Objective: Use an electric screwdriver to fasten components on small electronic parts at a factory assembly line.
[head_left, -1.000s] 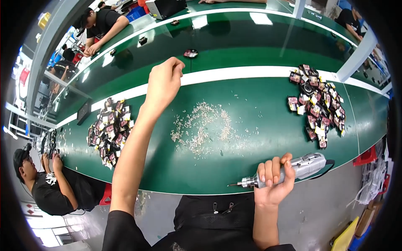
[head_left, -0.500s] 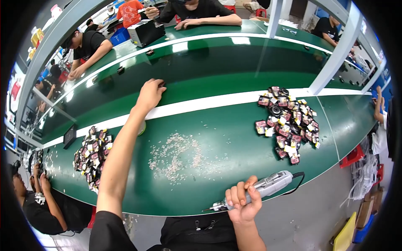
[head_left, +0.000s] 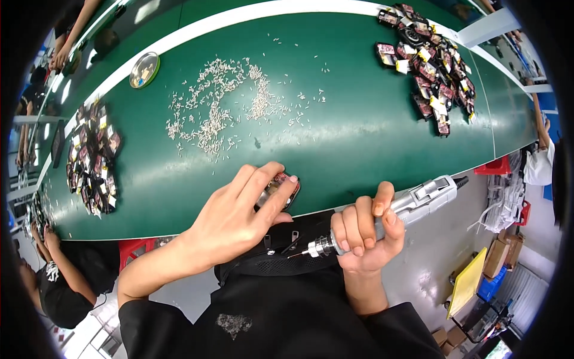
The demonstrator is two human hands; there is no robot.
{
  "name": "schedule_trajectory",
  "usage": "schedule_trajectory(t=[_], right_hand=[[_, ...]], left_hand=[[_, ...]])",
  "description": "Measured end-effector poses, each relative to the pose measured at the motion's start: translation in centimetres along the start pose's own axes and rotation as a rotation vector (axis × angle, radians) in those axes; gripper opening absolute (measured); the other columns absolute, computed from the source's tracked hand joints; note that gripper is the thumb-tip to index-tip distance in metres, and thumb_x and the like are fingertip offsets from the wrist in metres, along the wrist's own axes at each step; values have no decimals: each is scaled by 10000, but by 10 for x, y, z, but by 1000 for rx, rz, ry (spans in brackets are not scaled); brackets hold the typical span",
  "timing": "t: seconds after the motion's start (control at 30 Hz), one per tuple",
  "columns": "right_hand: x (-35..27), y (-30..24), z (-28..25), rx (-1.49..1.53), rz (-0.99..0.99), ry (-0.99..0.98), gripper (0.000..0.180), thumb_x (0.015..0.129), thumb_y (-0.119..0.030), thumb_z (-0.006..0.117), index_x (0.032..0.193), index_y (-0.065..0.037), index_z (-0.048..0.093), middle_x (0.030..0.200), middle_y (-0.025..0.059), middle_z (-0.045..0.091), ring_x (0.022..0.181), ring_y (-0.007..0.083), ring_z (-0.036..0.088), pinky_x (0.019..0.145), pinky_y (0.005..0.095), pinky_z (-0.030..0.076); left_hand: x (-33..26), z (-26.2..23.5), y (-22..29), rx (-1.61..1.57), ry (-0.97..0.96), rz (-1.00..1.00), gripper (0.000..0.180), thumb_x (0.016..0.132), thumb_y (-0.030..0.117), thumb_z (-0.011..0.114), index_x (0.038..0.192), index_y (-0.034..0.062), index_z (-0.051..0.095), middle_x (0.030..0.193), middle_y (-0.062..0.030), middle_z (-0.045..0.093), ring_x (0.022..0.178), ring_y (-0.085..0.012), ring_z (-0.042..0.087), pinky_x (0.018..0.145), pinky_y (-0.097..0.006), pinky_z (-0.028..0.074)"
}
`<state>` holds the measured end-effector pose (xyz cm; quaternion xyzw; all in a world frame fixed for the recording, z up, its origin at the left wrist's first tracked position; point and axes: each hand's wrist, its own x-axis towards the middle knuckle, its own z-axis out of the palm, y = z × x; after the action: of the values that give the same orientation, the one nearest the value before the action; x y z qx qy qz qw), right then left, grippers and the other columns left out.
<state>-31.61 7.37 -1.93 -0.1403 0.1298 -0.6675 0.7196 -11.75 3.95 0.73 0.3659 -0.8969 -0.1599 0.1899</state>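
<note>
Right hand (head_left: 368, 230): grip wrapped round a grey electric screwdriver (head_left: 421, 200), bit pointing left, on the near side of the front edge in view. Left hand (head_left: 233, 215): grip pinching a black-and-red module (head_left: 293, 194) at the front edge of the green surface (head_left: 353, 155); can't tell if the module rests on it. Bit near module, apart. Beyond: open green band, then scattered small pale pins (head_left: 260, 99) mid-surface. Left pile of modules (head_left: 92, 158) and right pile of modules (head_left: 430, 72) flank them, wider gap on the right. Green-rimmed round tin (head_left: 144, 70) sits near the white rail (head_left: 287, 7) at the far edge.
</note>
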Motion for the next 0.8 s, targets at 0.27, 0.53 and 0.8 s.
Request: schedule_trajectory(t=[0.27,0.53,0.8], right_hand=[[-8,18,-3,-38,102,-39,65,899,-138,419,888,-77,439,497,-6,366,373,108,347,453,283,377],[-13,29,-4,-49,137,-55,64,903,-134,428,899,-72,443,504,-6,374,379,107,359,460,281,389],[-18,38,-4,-59,152,-56,65,906,-115,420,923,-63,454,513,1,384,387,109,373,462,280,393]], left_hand=[[-1,-2,-1,-268,-47,-148,512,618,186,766,1062,20,572,1026,-102,505,755,-225,499,650,-341,438],[-4,1,-8,-346,-25,-168,345,670,31,732,978,10,577,967,-93,507,728,-208,548,623,-337,452],[-1,-2,0,-127,-40,-70,236,704,-35,662,927,-25,584,915,-100,528,725,-217,563,576,-318,468]])
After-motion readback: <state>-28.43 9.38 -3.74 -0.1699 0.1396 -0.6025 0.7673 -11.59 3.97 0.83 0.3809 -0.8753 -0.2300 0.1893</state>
